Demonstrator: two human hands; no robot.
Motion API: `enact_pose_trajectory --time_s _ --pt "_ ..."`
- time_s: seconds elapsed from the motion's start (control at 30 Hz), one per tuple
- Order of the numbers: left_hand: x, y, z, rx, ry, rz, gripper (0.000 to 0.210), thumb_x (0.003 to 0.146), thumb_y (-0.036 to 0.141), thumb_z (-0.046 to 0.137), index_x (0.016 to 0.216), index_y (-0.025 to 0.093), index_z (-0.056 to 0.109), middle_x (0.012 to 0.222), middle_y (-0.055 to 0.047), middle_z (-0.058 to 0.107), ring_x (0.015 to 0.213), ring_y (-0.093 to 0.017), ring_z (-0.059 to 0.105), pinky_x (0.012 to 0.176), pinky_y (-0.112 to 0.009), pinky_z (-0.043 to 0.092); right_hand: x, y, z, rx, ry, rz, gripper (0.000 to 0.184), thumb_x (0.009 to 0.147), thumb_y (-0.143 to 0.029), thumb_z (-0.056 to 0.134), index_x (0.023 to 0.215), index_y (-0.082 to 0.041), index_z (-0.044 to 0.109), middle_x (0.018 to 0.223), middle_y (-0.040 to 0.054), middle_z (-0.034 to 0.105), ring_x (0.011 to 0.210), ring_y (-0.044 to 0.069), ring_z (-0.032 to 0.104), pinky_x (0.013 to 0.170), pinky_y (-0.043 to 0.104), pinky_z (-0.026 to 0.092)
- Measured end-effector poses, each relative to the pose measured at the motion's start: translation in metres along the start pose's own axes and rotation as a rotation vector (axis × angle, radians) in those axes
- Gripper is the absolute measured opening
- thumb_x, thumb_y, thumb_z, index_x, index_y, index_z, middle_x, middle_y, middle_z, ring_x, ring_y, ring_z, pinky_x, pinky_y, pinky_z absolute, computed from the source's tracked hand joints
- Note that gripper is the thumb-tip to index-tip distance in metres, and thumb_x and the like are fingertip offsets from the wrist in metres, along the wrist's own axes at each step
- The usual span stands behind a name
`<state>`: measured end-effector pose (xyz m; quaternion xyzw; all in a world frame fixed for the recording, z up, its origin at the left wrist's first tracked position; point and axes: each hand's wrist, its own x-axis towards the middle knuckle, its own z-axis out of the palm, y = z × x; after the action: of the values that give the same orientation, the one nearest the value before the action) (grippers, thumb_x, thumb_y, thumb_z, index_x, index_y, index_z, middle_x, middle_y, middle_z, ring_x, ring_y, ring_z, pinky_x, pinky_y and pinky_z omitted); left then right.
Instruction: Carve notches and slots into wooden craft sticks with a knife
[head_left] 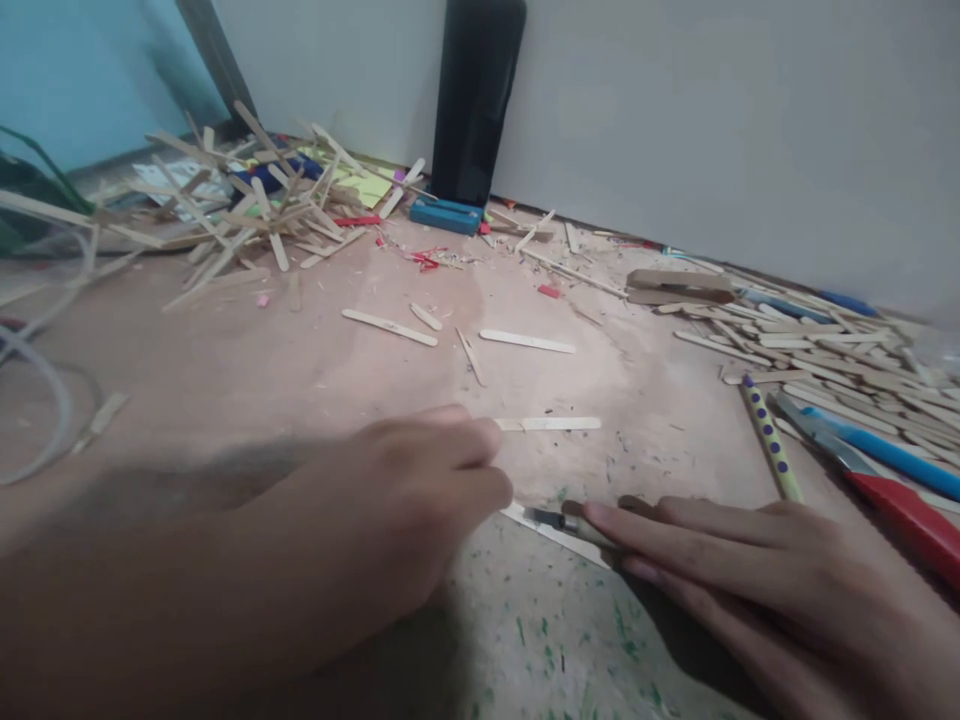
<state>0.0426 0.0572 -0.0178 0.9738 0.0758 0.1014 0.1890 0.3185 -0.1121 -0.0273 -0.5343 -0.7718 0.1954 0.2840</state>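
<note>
Two hands at work: left hand [390, 520] and right hand [757, 580], low over the worktop [300, 360].
Work in hand: a flat wooden stick [551, 532] lies between the hands, a small blade [544, 517] on it.
Progress: cut judged under way; no severed piece visible.
Left hand: curled, fingertips pinning the stick's end.
Right hand: fingers extended, closed around the blade.
Stock: loose sticks [825, 360] piled right, uncut.

Yellow pencil [769, 441] has purple dots; block [445, 214] is blue.
</note>
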Motion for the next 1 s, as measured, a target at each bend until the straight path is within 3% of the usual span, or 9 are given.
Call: enact_pose_trajectory --time_s 0.17,0.3,0.4,0.63,0.8,1.0 --pt "0.0 0.001 -0.001 -0.032 -0.049 -0.035 0.045 0.092 -0.016 0.058 0.1 0.022 0.079 0.104 -0.001 0.08 0.094 -0.023 0.074 0.083 -0.038 0.053 -0.003 0.005 0.001 -0.089 -0.036 -0.071 0.046 0.128 -0.01 0.055 0.155 -0.031 0.085 0.104 0.0025 0.095 0.086 0.021 0.097 0.062 0.019 0.07" --pt "-0.002 -0.001 0.002 -0.059 -0.077 -0.049 0.044 0.094 -0.015 0.062 0.105 0.022 0.082 0.11 -0.002 0.083 0.102 -0.023 0.077 0.086 -0.038 0.055 0.0 0.006 -0.001 -0.122 -0.033 -0.099 0.048 0.131 -0.008 0.049 0.162 -0.037 0.07 0.096 -0.0042 0.086 0.084 0.017 0.096 0.062 0.017 0.067" --pt "-0.003 -0.002 0.003 -0.062 -0.072 -0.047 0.045 0.094 -0.014 0.061 0.107 0.022 0.083 0.111 -0.002 0.084 0.102 -0.024 0.078 0.088 -0.039 0.057 -0.001 0.007 -0.002 -0.151 -0.05 -0.105 0.046 0.134 -0.013 0.045 0.165 -0.041 0.065 0.099 -0.0047 0.087 0.092 0.016 0.098 0.066 0.013 0.068" --pt "-0.001 -0.002 0.006 -0.047 -0.046 -0.051 0.049 0.089 -0.015 0.06 0.108 0.023 0.085 0.112 -0.001 0.084 0.104 -0.023 0.078 0.089 -0.037 0.057 -0.007 0.01 0.0 -0.125 -0.055 -0.106 0.056 0.133 -0.013 0.048 0.177 -0.043 0.065 0.117 -0.0001 0.097 0.104 0.02 0.1 0.068 0.015 0.072" --pt "-0.001 -0.004 0.008 -0.09 -0.006 -0.027 0.046 0.087 -0.017 0.06 0.102 0.021 0.082 0.104 0.0 0.08 0.091 -0.02 0.072 0.081 -0.036 0.052 -0.009 0.013 0.003 -0.121 -0.052 -0.095 0.057 0.134 -0.017 0.052 0.181 -0.045 0.067 0.112 -0.0013 0.096 0.108 0.022 0.1 0.068 0.017 0.073" --pt "-0.002 -0.004 0.008 -0.109 0.026 -0.021 0.044 0.087 -0.018 0.061 0.097 0.021 0.08 0.096 0.001 0.074 0.077 -0.018 0.063 0.069 -0.035 0.045 -0.01 0.011 0.001 -0.125 -0.017 -0.108 0.057 0.131 -0.013 0.054 0.176 -0.04 0.074 0.132 0.0037 0.099 0.105 0.023 0.101 0.07 0.017 0.075"
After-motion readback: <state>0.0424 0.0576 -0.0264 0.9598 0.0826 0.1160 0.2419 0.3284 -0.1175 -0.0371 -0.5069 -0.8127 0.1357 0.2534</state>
